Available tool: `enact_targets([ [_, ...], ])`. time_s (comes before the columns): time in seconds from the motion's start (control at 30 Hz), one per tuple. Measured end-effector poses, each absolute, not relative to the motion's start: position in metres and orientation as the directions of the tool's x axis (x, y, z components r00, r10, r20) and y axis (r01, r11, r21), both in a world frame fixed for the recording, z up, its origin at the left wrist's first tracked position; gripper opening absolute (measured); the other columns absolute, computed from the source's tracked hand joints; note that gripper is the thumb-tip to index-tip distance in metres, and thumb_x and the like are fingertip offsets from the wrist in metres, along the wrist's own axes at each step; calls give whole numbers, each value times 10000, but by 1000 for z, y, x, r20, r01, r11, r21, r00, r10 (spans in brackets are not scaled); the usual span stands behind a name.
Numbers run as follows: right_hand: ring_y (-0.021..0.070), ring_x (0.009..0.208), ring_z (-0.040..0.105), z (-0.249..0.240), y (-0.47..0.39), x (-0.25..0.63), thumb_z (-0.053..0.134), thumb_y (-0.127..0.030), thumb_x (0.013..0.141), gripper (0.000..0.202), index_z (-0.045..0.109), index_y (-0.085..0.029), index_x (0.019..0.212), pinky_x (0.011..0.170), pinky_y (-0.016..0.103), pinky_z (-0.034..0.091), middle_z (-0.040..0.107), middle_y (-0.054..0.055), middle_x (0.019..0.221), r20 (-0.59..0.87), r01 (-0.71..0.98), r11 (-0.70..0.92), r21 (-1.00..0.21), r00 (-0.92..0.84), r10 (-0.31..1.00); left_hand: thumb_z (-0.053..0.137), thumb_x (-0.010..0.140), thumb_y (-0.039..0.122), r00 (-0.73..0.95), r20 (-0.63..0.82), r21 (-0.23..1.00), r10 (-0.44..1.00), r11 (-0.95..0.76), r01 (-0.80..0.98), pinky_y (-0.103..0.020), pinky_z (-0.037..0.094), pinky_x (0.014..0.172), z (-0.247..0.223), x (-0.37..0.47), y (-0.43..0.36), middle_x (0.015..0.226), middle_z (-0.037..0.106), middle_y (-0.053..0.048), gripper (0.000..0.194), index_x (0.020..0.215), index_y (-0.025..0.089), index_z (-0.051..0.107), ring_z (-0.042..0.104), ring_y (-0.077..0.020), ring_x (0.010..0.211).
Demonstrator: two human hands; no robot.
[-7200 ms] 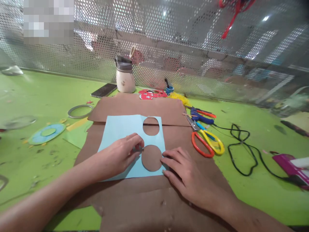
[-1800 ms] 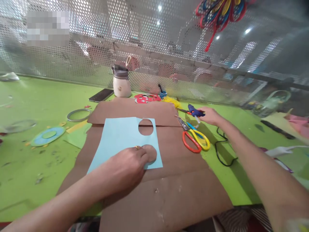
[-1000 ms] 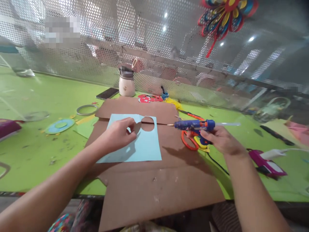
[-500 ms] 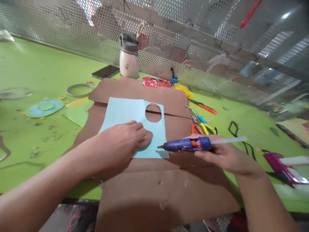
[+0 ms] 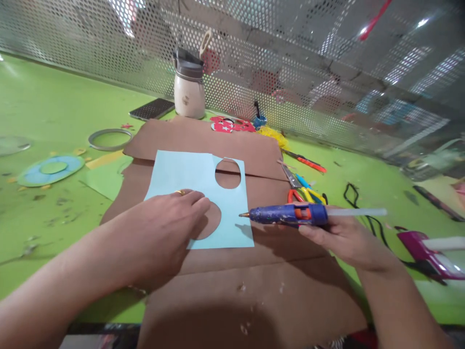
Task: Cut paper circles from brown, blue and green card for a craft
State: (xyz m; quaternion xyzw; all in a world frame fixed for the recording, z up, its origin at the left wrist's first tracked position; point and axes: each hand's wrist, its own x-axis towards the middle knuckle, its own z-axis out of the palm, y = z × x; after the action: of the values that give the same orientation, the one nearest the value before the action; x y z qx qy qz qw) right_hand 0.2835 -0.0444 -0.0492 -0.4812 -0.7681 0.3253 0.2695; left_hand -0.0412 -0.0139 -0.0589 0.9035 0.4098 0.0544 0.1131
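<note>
The right hand (image 5: 345,237), its grip closed on the glue gun (image 5: 286,214), holds it level, nozzle pointing left at the blue paper (image 5: 181,174) that the left hand (image 5: 160,232) presses flat.

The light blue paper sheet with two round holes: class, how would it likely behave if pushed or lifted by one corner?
The light blue paper sheet looks thin and lies flat on the brown cardboard, so it would probably slide easily and feel very light. Lifted by a corner, it would likely droop. The narrow strips beside its round holes seem apt to tear. The left hand rests on it.
</note>
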Motion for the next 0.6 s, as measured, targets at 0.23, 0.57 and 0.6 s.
enact_targets([
  [0.23, 207, 1006, 657, -47, -44, 280, 587, -286, 879, 291, 643, -342, 1160, 903, 335, 532, 719, -13, 1087, 37, 532, 277, -800, -418, 908, 473, 880, 315, 731, -2, 142, 682, -724, 675, -375, 391, 731, -46, -25, -13, 859, 557, -76, 162, 811, 224, 587, 514, -260, 853],
  [0.57, 197, 953, 659, -46, -45, 272, 544, -282, 911, 240, 656, -315, 1120, 819, 269, 545, 710, -6, 1047, -2, 527, 298, -796, -494, 870, 420, 892, 275, 761, 14, 52, 648, -761, 647, -388, 383, 713, -51, -30, -13, 823, 532, -77, 196, 812, 229, 594, 502, -255, 813],
  [0.6, 194, 930, 658, -46, -45, 271, 549, -290, 909, 230, 654, -302, 1113, 802, 265, 544, 706, -1, 1033, -11, 550, 296, -781, -485, 874, 414, 896, 284, 762, 17, 43, 648, -762, 647, -384, 385, 703, -51, -31, -13, 825, 528, -77, 202, 816, 230, 591, 504, -255, 814],
])
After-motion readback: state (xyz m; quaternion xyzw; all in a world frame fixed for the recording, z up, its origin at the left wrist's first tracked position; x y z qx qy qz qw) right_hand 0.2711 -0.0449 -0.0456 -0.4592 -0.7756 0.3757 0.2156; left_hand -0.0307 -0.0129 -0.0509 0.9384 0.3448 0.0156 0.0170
